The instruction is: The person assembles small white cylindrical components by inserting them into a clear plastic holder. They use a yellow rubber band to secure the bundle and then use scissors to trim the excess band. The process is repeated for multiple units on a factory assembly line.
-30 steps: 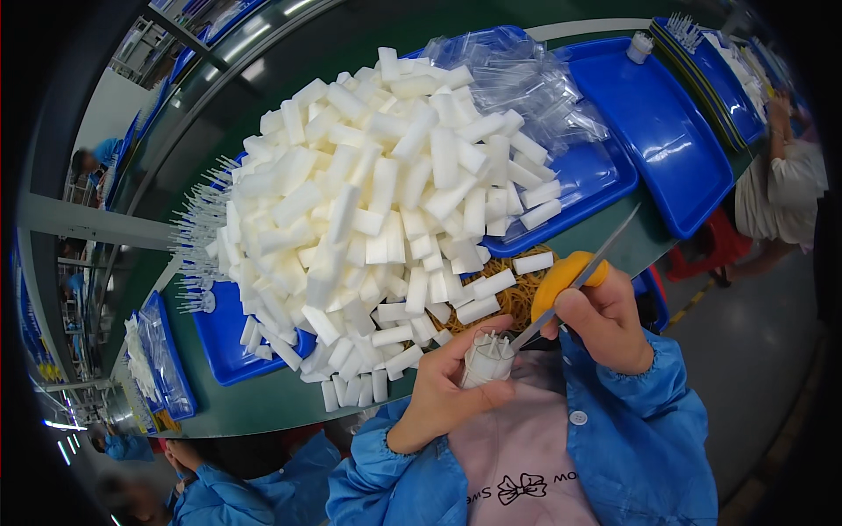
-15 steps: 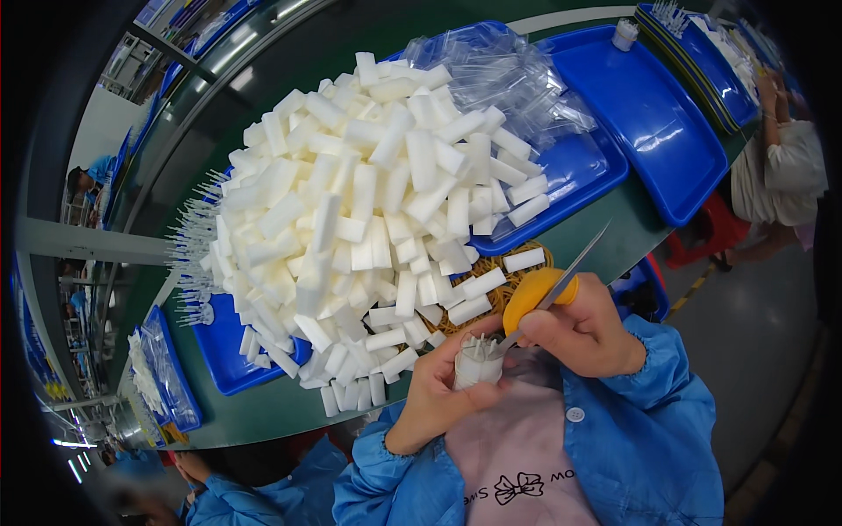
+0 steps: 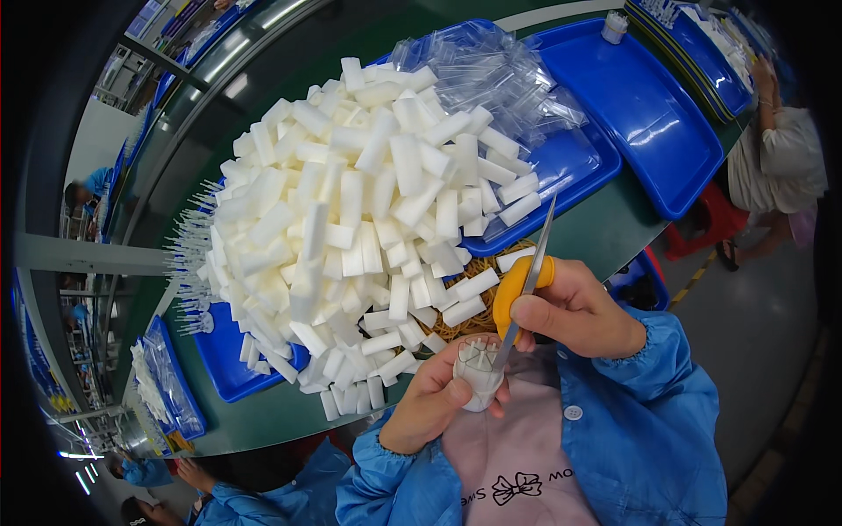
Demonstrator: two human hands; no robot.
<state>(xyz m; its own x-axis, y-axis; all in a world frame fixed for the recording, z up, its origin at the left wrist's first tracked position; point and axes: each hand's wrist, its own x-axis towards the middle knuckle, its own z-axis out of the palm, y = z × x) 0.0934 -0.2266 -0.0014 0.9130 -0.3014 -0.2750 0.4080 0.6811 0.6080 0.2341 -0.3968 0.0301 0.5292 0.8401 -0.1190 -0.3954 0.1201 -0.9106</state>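
Note:
My left hand [image 3: 430, 405] grips a small round bundle of white pieces [image 3: 478, 381] in front of my chest. Narrow white tips stick up from its top, and what binds it is too small to make out. My right hand [image 3: 583, 311] is closed around yellow-handled scissors [image 3: 503, 302]. One metal blade points up past my fingers; the other points down along the right side of the bundle, appearing to touch it. Just beyond my hands a big heap of white foam blocks [image 3: 351, 210] covers the table, with tan rubber bands [image 3: 454, 327] beneath its near right edge.
Clear plastic sleeves [image 3: 482, 83] lie in a blue tray [image 3: 574, 184] behind the heap. Farther right, another blue tray [image 3: 653, 131] holds a similar white bundle [image 3: 614, 28] at its far edge. White spiky pieces [image 3: 189, 263] stand left of the heap. Other people sit on both sides.
The scissors have turned more upright, and their lower blade now lies along the bundle's side. Both hands have dropped slightly, and more of the bundle shows in my left hand.

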